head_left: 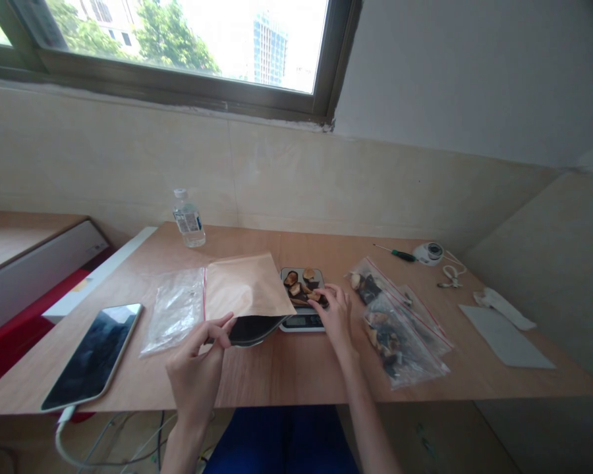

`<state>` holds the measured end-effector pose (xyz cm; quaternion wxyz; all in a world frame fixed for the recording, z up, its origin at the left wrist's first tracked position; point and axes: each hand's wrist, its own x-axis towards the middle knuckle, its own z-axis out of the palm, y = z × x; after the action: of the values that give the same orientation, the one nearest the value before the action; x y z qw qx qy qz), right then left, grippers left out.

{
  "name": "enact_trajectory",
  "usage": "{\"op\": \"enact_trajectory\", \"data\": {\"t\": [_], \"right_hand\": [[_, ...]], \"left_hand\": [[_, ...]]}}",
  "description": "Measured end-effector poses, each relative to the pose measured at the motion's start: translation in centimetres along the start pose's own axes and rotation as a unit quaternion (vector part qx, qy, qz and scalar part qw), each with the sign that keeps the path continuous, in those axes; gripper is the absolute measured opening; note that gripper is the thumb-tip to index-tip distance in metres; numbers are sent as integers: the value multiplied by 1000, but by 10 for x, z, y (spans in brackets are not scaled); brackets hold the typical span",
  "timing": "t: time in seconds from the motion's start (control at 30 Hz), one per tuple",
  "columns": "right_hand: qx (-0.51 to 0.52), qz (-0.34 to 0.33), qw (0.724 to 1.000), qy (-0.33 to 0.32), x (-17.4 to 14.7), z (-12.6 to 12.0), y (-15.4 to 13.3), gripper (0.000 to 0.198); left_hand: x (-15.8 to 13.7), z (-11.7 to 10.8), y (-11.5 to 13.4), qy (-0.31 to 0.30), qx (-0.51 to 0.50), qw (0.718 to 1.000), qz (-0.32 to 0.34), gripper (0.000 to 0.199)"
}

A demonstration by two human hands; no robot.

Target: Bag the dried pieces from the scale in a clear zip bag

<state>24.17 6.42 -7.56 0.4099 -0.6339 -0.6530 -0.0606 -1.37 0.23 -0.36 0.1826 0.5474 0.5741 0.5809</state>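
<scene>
Left grip [197, 352] pinching smooth paper pouch [247, 286] | right grip [336, 313] at wrinkled slices [296, 288], can't tell if pinching

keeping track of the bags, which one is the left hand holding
The brown bag, pinched at its open, dark mouth by the left hand; the clear plastic bags lie on the table.

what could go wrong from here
The right hand is at the dried slices crowded on the small scale, so a piece might get knocked off. The brown pouch, held by the left hand, overlaps the scale in this view; if they touch, the reading could shift. The phone lies near the front edge of the table with its cable hanging below, so a snag might drag it off.
</scene>
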Motion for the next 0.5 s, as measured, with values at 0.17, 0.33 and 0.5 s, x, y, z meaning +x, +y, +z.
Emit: {"op": "enact_trajectory", "data": {"t": [0.17,0.33,0.5], "right_hand": [[78,29,996,37,-9,-8,2,23],[89,52,994,23,-11,-9,7,21],[121,61,991,4,-1,-7,11,18]], "left_hand": [[0,-1,0,-1,2,1000,0,24],[-2,0,-2,-1,2,1000,0,25],[-2,0,-1,-1,10,1000,1,25]]}}
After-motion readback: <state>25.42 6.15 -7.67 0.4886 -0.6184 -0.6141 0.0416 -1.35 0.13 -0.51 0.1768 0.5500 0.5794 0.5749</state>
